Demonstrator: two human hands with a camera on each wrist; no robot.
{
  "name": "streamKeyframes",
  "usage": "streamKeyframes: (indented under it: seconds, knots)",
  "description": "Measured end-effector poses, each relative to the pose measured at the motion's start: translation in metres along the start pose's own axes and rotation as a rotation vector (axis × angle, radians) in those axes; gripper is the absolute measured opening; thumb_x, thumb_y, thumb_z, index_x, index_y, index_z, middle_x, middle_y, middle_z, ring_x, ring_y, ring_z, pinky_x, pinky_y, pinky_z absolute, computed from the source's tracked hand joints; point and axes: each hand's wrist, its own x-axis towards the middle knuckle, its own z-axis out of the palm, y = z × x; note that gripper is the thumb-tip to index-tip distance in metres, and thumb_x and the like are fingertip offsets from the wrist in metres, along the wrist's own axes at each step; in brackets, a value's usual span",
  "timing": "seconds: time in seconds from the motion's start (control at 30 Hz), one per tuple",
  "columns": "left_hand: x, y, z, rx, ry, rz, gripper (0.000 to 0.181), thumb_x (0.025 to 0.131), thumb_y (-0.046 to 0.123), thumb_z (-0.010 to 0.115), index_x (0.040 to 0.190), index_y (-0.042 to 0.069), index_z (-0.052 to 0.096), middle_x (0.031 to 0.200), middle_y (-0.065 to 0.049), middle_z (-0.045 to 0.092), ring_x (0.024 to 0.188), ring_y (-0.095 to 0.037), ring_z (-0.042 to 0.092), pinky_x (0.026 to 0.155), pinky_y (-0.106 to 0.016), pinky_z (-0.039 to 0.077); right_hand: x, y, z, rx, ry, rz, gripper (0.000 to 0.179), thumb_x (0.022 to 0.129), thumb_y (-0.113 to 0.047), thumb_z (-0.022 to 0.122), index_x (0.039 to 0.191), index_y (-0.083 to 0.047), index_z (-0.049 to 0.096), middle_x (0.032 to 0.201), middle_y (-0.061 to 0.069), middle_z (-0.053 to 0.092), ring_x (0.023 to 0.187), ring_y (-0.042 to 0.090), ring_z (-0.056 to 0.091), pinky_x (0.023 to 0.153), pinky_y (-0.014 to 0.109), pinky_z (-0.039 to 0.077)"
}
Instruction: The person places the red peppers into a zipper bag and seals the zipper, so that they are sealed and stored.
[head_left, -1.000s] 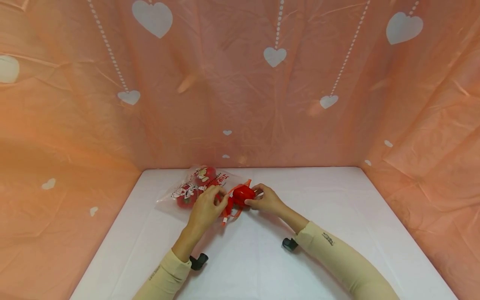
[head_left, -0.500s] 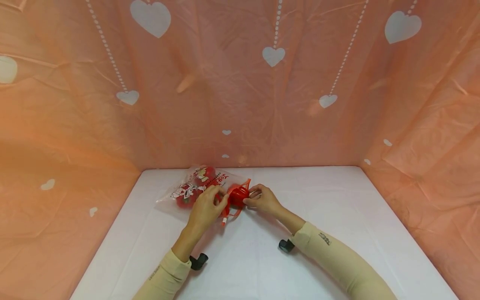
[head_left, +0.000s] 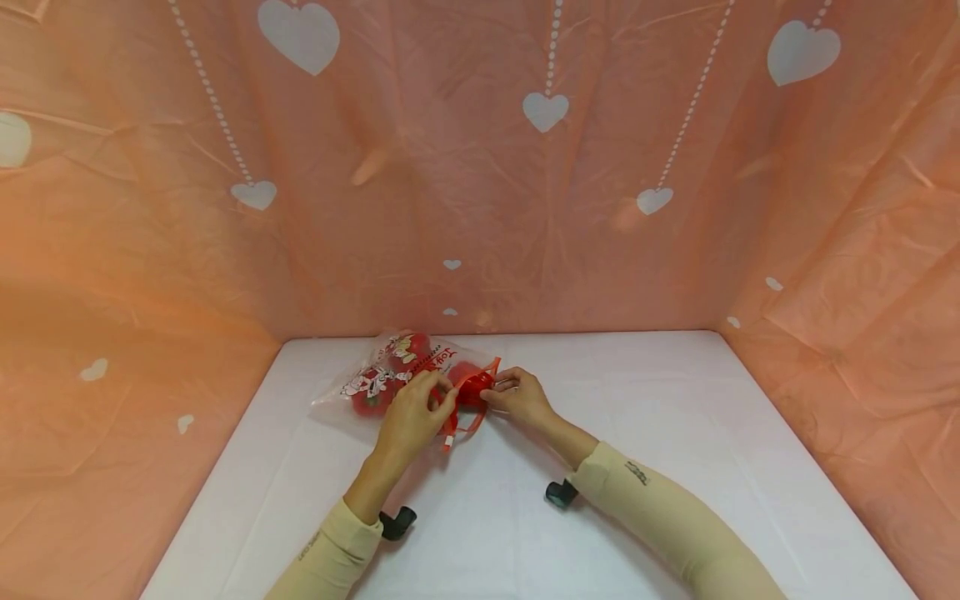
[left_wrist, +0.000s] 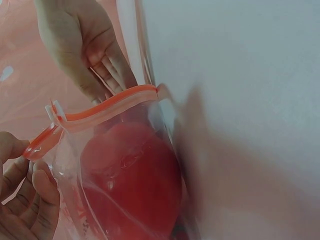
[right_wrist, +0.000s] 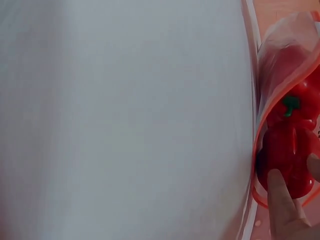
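Observation:
A clear zip bag (head_left: pixel 442 360) with orange edging and printed cartoon figures lies at the back left of the table. Several red bell peppers (head_left: pixel 372 403) show through its plastic. My left hand (head_left: pixel 415 414) pinches the orange rim (left_wrist: pixel 42 142) beside the white slider (left_wrist: pixel 56 111). At the bag's mouth, my right hand (head_left: pixel 525 400) holds a red bell pepper (right_wrist: pixel 287 155) with thumb and fingers. This pepper is inside the orange rim, against another pepper (right_wrist: pixel 302 97) with a green stem. The left hand covers part of the bag in the head view.
The white-covered table (head_left: pixel 637 392) ends at an orange-pink curtain (head_left: pixel 480 208) with white hearts at the back and sides. Black wrist mounts (head_left: pixel 397 523) stick out below both sleeves, close to the tabletop.
My right hand has moved left, pushing the bell pepper from outside the orange rim into the bag's mouth. My left hand has stayed in place on the rim.

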Motion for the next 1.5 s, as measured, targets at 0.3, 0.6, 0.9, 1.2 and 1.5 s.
streamKeyframes:
  seconds: [0.3, 0.6, 0.9, 1.2, 1.5]
  knots:
    - [0.000, 0.000, 0.000, -0.001, 0.000, -0.005, 0.005, 0.099, 0.014, 0.079, 0.099, 0.014, 0.074, 0.089, 0.002, 0.062, 0.071, -0.012, 0.054, 0.063, -0.028, 0.048, 0.005, 0.001, 0.008, 0.066, 0.003, 0.020, 0.032, 0.091, -0.004, 0.084, 0.114, 0.009, 0.068, 0.099, 0.020, 0.074, 0.082, 0.015, 0.070, 0.068, 0.021, 0.058]
    - [0.001, -0.002, 0.001, 0.000, 0.010, -0.005, 0.007, 0.098, 0.016, 0.080, 0.098, 0.014, 0.073, 0.089, 0.002, 0.063, 0.070, -0.010, 0.054, 0.062, -0.027, 0.048, 0.006, -0.001, 0.016, 0.073, 0.000, 0.007, 0.027, 0.090, -0.003, 0.082, 0.110, 0.012, 0.069, 0.098, 0.023, 0.075, 0.084, 0.018, 0.072, 0.068, 0.022, 0.058]
    - [0.001, 0.000, -0.001, -0.012, -0.011, -0.029, 0.010, 0.098, 0.016, 0.079, 0.102, 0.009, 0.073, 0.095, -0.001, 0.066, 0.071, -0.012, 0.054, 0.062, -0.026, 0.048, 0.012, -0.002, 0.023, 0.101, 0.016, 0.017, 0.026, 0.091, -0.001, 0.082, 0.108, 0.012, 0.069, 0.096, 0.022, 0.075, 0.081, 0.017, 0.072, 0.069, 0.025, 0.060]
    - [0.001, -0.003, -0.001, -0.011, -0.012, -0.023, 0.009, 0.100, 0.018, 0.078, 0.100, 0.011, 0.073, 0.094, 0.001, 0.066, 0.069, -0.009, 0.054, 0.060, -0.026, 0.047, 0.013, -0.002, 0.027, 0.116, -0.021, 0.028, 0.023, 0.092, -0.006, 0.082, 0.107, 0.009, 0.071, 0.097, 0.019, 0.077, 0.081, 0.015, 0.071, 0.069, 0.022, 0.056]
    - [0.001, -0.002, 0.001, 0.026, -0.039, -0.015, 0.007, 0.098, 0.017, 0.080, 0.096, 0.016, 0.073, 0.088, 0.001, 0.063, 0.070, -0.011, 0.054, 0.061, -0.029, 0.046, 0.006, 0.001, 0.021, 0.129, -0.054, 0.044, 0.025, 0.092, -0.005, 0.080, 0.110, 0.010, 0.072, 0.103, 0.021, 0.078, 0.090, 0.019, 0.074, 0.076, 0.025, 0.059]
